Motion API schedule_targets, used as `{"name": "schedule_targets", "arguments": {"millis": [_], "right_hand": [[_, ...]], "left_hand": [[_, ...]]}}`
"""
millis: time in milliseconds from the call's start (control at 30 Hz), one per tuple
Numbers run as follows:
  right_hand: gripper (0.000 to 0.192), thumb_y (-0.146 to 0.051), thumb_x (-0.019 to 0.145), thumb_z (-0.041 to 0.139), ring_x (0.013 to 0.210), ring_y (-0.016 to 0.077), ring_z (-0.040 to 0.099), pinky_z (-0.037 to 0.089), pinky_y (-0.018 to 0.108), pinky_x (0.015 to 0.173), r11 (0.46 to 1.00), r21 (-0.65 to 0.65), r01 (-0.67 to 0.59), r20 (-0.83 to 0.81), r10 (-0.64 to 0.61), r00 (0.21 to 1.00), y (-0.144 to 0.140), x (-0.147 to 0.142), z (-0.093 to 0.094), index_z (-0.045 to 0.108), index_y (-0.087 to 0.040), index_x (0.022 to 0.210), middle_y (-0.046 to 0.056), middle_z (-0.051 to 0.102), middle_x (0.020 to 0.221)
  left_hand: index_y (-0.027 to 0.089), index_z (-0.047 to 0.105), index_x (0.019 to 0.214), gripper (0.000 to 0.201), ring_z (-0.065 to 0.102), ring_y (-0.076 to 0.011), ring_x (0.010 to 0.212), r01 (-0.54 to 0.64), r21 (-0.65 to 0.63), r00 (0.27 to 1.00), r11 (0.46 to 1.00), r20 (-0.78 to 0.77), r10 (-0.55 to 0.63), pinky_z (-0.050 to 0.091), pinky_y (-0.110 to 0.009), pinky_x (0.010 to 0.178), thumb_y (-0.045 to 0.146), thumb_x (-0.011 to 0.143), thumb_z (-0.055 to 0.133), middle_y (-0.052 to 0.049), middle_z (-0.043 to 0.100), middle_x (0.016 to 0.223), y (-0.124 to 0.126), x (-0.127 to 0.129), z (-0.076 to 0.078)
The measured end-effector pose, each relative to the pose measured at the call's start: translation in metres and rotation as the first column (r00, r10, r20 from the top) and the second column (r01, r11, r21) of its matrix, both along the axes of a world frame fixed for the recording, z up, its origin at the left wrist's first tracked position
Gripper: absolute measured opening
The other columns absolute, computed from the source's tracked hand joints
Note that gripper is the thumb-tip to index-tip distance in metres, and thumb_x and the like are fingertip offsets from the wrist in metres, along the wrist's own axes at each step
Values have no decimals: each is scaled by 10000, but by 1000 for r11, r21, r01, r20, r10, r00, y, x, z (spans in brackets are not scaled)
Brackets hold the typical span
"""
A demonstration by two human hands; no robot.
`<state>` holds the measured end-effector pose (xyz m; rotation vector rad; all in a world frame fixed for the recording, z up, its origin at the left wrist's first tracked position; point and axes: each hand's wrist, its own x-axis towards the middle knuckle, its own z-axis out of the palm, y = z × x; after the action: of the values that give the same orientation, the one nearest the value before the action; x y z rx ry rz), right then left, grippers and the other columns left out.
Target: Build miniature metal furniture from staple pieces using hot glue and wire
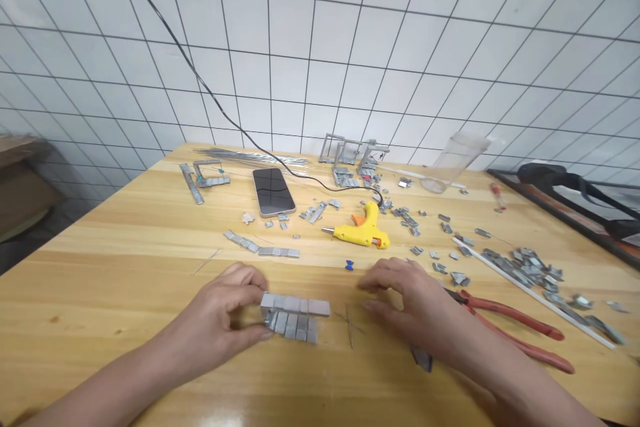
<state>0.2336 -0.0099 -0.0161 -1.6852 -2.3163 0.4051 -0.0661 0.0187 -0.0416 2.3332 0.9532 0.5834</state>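
Observation:
My left hand (227,317) grips the left end of a small panel of grey metal blocks (295,317) that stands on the wooden table (125,260), thumb and fingers pinched on it. My right hand (405,303) hovers just right of the panel with fingers spread and holds nothing. A thin wire piece (349,323) lies on the table between the panel and my right hand.
Red-handled pliers (515,330) lie under my right wrist. A yellow glue gun (363,230) and a phone (273,191) sit mid-table. Several loose metal blocks (530,270), strips (260,247), frame pieces (350,157), a clear cup (457,160) and a black cable (200,87) lie farther back.

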Motion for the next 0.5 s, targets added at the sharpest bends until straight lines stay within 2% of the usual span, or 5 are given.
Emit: {"name": "schedule_targets", "arguments": {"millis": [300, 500], "right_hand": [[178, -120, 743, 616, 837, 243, 660, 467, 422, 782, 999, 41, -15, -69, 18, 997, 0, -2, -11, 688, -244, 846, 39, 719, 863], [151, -143, 742, 666, 843, 215, 636, 469, 387, 771, 999, 10, -38, -149, 39, 988, -7, -16, -11, 689, -234, 861, 30, 701, 889]], "left_hand": [[204, 660, 805, 30, 567, -179, 859, -22, -64, 1000, 998, 19, 24, 460, -267, 737, 182, 801, 639, -13, 602, 878, -1, -2, 5], [198, 650, 783, 25, 558, -179, 853, -26, -36, 999, 999, 25, 27, 453, -274, 744, 183, 803, 645, -14, 596, 867, -1, -2, 3]]}}
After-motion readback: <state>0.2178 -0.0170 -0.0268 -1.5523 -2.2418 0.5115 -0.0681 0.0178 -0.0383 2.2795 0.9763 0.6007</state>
